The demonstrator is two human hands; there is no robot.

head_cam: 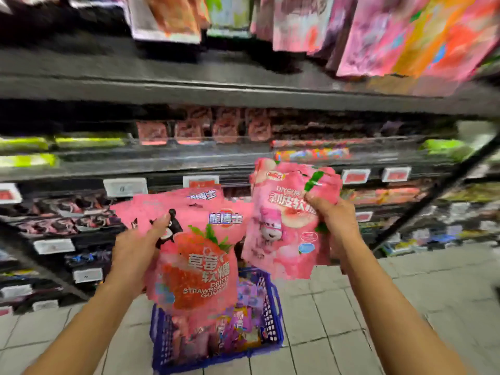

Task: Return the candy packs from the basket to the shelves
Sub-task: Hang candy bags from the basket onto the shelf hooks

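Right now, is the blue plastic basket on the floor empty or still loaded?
Still loaded. The blue plastic basket on the tiled floor holds a jumble of pink and purple candy packs; how many, cannot tell.

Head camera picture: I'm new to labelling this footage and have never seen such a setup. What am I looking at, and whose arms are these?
There is no machine here. A person wears a wide-angle camera on the head, so you look forward and down along their own bare arms. This is the only view. The left hand grips a pink strawberry pack, seemingly with more pink packs behind it. The right hand grips a pink peach pack, perhaps several. Below them, on the tiled floor, stands a blue basket with more candy inside. Ahead are dark store shelves stocked with sweets, blurred by head motion.
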